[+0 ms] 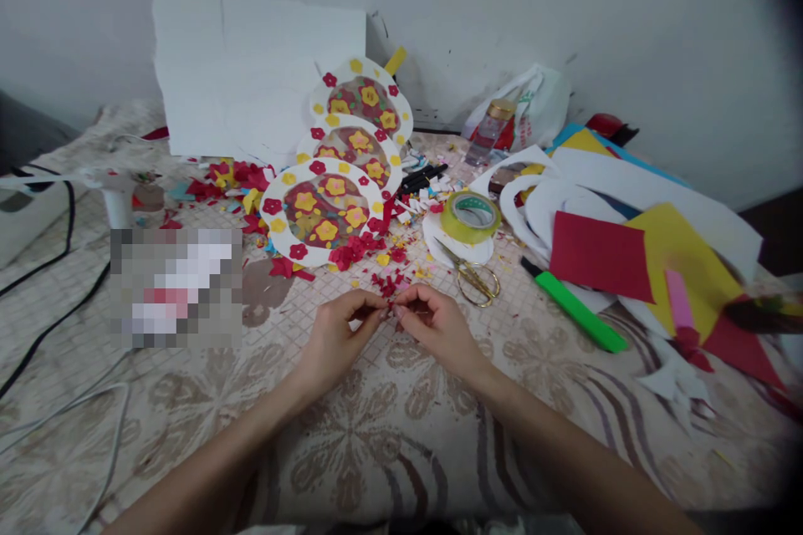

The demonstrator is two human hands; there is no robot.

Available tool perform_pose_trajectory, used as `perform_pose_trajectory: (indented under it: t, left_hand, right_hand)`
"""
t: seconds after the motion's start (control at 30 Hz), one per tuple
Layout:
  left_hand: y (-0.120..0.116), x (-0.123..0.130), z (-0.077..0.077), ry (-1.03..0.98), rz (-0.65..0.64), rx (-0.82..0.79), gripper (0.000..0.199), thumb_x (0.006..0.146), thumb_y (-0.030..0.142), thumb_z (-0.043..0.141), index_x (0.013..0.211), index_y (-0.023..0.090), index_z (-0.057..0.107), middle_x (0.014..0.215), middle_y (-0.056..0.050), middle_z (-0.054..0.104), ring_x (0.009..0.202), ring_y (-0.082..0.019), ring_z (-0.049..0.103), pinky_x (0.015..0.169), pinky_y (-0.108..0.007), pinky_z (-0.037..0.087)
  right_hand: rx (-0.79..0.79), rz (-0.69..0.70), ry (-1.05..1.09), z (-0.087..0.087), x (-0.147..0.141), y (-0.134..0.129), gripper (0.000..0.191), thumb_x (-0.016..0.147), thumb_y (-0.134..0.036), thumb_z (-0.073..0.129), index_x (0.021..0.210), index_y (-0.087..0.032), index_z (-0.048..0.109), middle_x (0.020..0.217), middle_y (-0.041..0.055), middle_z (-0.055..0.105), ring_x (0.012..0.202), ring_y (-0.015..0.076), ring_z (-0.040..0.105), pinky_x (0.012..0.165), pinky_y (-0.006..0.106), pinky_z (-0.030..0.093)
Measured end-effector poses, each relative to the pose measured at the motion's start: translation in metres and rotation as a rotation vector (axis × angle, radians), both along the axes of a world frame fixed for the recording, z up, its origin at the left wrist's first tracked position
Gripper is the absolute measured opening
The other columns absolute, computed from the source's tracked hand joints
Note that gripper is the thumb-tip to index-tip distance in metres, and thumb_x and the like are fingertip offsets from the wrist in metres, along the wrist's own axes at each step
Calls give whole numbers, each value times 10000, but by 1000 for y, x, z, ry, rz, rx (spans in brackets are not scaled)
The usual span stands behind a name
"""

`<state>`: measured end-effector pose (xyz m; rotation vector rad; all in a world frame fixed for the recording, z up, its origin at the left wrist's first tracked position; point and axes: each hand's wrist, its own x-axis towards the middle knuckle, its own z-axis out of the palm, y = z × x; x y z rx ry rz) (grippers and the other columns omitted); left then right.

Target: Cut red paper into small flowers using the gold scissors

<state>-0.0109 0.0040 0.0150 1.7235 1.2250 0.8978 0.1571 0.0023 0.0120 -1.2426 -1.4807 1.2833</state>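
Observation:
My left hand [339, 333] and my right hand [441, 331] meet over the tablecloth, fingertips pinched together. Between them shows a tiny bit of red paper [391, 305], partly hidden by the fingers. Just beyond lie small red paper scraps [384, 282] and dark red paper flowers [356, 251]. Behind these, round white paper frames with yellow and red flowers overlap; the nearest frame [280, 239] leans back. Gold-handled scissors [475, 282] lie to the right of my right hand, beside a roll of yellow-green tape [449, 222] on a white paper disc [432, 244].
On the right are a green cutter [580, 311], red paper [599, 255], yellow paper [683, 242] and white offcuts. A jar [489, 138] and plastic bag [544, 104] stand behind. A white sheet [251, 75] leans on the wall; cables [59, 330] run along the left.

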Motion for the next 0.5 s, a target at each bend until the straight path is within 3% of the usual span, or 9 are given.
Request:
perform_pose_trajectory:
  t: [0.27,0.4,0.5]
  left_hand:
    - [0,0,2,31,-44,38,127,826,167,515,851,172,640,824,-38,676,733,-144,622,698,-257,491]
    - [1,0,3,-10,-54,-47,121,831,198,513,855,166,627,796,-38,668,727,-151,621,689,-266,494]
    - [1,0,1,-91,-51,-136,118,825,230,530,860,158,617,813,-52,666,759,-164,621,703,-281,500]
  right_hand:
    - [-2,-1,-28,2,0,1,77,784,-247,554,789,-172,574,673,-7,589,582,99,557,516,198,437]
    - [-17,10,-31,3,1,1,80,796,-246,543,800,-172,572,629,-14,581,522,86,518,453,180,396]
    - [18,15,-48,2,1,0,73,808,-239,532,812,-177,570,665,-8,584,563,97,539,491,193,415]
